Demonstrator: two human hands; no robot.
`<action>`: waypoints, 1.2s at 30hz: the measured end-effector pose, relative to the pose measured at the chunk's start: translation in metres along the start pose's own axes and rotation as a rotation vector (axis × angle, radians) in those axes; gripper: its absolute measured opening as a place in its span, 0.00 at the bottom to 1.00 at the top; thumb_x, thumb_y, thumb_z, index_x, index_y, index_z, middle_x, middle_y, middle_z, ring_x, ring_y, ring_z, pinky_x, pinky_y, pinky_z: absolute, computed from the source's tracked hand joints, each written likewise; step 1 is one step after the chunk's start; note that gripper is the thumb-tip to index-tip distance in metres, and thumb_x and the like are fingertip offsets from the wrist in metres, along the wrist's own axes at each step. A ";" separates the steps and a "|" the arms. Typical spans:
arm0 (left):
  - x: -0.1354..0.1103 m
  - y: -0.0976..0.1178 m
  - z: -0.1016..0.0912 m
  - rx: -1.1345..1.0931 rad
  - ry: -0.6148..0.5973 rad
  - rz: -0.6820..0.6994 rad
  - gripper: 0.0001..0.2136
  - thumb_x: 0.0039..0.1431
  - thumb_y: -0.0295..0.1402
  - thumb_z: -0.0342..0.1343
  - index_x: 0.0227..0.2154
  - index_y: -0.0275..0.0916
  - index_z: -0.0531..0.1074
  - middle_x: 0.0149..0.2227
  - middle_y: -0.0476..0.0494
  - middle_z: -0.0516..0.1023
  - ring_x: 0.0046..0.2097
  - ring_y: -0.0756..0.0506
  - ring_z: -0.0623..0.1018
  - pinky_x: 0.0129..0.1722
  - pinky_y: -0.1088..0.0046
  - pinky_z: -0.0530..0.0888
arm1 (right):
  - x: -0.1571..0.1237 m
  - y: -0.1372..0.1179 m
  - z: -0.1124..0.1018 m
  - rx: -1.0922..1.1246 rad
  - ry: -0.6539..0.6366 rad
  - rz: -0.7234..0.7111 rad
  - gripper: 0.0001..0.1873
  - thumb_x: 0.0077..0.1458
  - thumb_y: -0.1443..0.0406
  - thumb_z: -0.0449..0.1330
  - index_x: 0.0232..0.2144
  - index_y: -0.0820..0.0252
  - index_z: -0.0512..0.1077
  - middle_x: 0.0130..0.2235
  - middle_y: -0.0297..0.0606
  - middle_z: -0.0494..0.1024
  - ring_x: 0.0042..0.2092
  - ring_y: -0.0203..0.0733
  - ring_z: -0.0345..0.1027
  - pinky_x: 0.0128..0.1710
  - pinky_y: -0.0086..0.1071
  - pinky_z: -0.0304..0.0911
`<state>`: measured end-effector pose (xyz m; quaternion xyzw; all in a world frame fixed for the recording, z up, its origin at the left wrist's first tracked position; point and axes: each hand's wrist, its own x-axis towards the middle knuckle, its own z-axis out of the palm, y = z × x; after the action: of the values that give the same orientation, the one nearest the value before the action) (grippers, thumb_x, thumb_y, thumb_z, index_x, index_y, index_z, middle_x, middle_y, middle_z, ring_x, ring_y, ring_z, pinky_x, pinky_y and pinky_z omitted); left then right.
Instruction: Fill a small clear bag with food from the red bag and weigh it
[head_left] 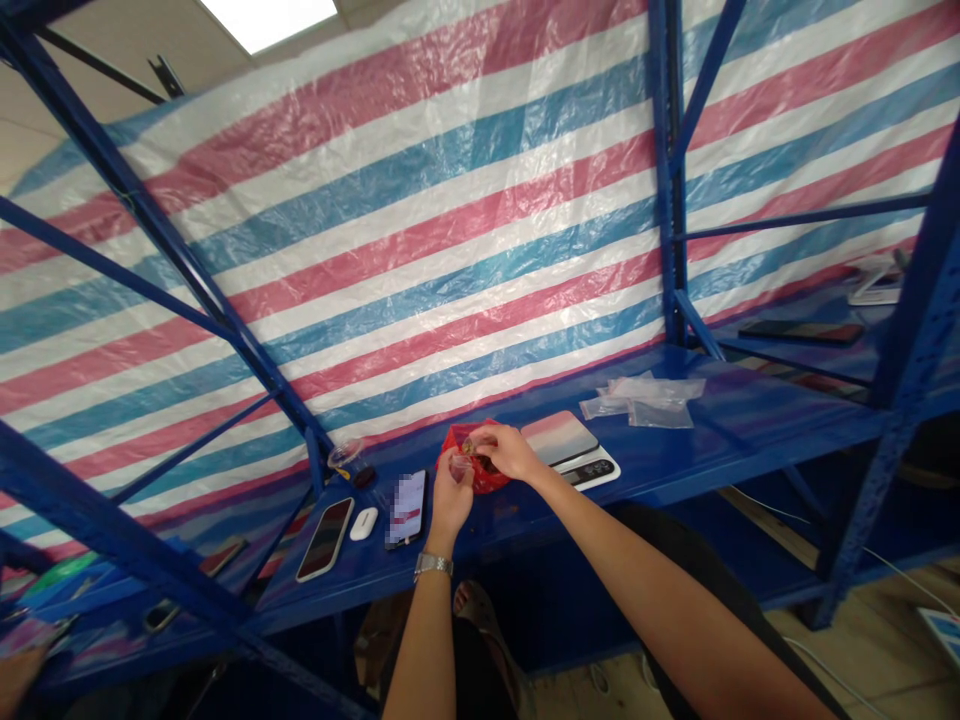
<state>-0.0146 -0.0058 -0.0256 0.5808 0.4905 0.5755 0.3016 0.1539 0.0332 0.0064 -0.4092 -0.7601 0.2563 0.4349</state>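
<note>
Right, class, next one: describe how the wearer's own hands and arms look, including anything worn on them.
The left hand has no glove, and its wrist bears a silvery linked band, perhaps a watch; no dial shows. The right hand is also ungloved, its wrist without a band. No sleeve covers either visible forearm.

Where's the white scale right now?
In the head view, the white scale sits on the blue shelf, just right of the red container, with the clear plastic bags farther right.
</note>
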 end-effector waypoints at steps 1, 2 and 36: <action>-0.001 0.002 0.002 0.030 0.012 0.012 0.22 0.52 0.26 0.64 0.51 0.40 0.73 0.50 0.40 0.78 0.56 0.37 0.76 0.65 0.51 0.65 | -0.002 -0.003 0.000 -0.004 0.000 -0.046 0.18 0.60 0.74 0.60 0.48 0.53 0.81 0.50 0.36 0.85 0.52 0.42 0.78 0.57 0.34 0.69; -0.001 0.005 0.004 0.056 0.017 0.021 0.20 0.52 0.26 0.63 0.50 0.40 0.74 0.49 0.39 0.79 0.55 0.37 0.77 0.64 0.51 0.66 | -0.003 -0.005 -0.001 -0.014 -0.006 -0.107 0.19 0.60 0.75 0.60 0.49 0.54 0.81 0.51 0.37 0.84 0.53 0.42 0.78 0.58 0.34 0.68; -0.004 0.016 -0.004 -0.053 0.046 -0.181 0.16 0.56 0.28 0.61 0.49 0.36 0.75 0.47 0.40 0.82 0.47 0.44 0.81 0.53 0.62 0.74 | 0.008 0.015 0.008 -0.225 -0.053 0.129 0.17 0.54 0.75 0.64 0.42 0.51 0.83 0.48 0.35 0.86 0.52 0.44 0.79 0.54 0.30 0.68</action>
<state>-0.0144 -0.0151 -0.0121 0.5124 0.5324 0.5720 0.3562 0.1511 0.0477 -0.0054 -0.4965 -0.7674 0.2074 0.3486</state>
